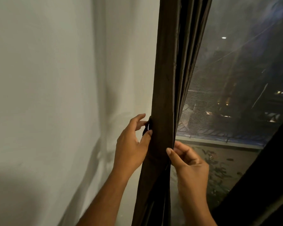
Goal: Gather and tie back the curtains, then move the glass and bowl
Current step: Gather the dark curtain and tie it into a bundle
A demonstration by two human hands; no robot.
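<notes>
While the dark brown curtain point(170, 88) hangs gathered into a narrow bundle of vertical folds, both hands work at it from either side. It runs from the top edge of the view down past the bottom, just beside the pale wall point(55, 95) on one side and the window point(245, 79) on the other.

On the wall side of the curtain, the left hand point(132, 141) has its grip pinched on a small dark tie-back loop point(148, 126) that sits against the bundle's edge: the thumb presses the fabric just below the loop, the forefinger reaches in behind it, and the other fingers spread loosely toward the wall.

On the window side of the curtain, lower than the left hand, the right hand point(188, 160) has its grip closed on the bundle's outer folds, the thumb laid on the front of the cloth and the curled fingers tucked behind the edge.

Beyond the curtain, the window shows a mesh screen with night outside and a few small lights. A second dark curtain panel point(268, 168) slants across the lower corner of the window, well apart from the gathered bundle.

Glass and bowl are not in view.
</notes>
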